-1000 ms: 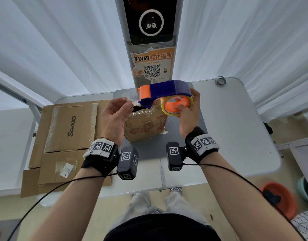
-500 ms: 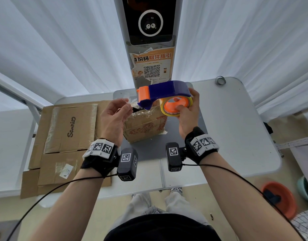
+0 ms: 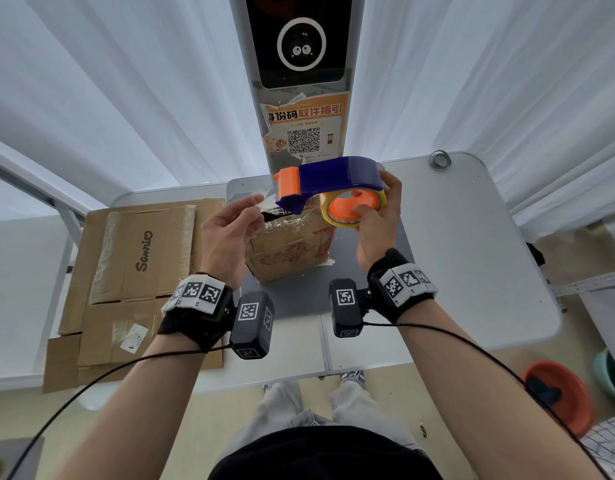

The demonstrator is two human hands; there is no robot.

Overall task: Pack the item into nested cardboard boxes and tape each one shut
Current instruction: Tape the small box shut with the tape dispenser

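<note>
A blue and orange tape dispenser [image 3: 337,180] with a roll of clear tape [image 3: 351,207] hangs in the air above the table, held by my right hand [image 3: 379,220] around the roll. My left hand [image 3: 230,233] pinches the free end of the clear tape [image 3: 261,202] at the dispenser's mouth. Below them, a small closed cardboard box [image 3: 288,247] with red print and shiny tape on top stands on the grey table [image 3: 455,244].
Flattened cardboard boxes [image 3: 133,271], one marked with a script logo, lie stacked on the table's left side. A small tape ring [image 3: 439,159] sits at the far right corner. A kiosk pillar [image 3: 299,81] stands behind the table. An orange basin [image 3: 559,393] is on the floor at right.
My left hand's fingertips have closed in on the tape end at the dispenser's mouth. The dispenser and my right hand have hardly shifted.
</note>
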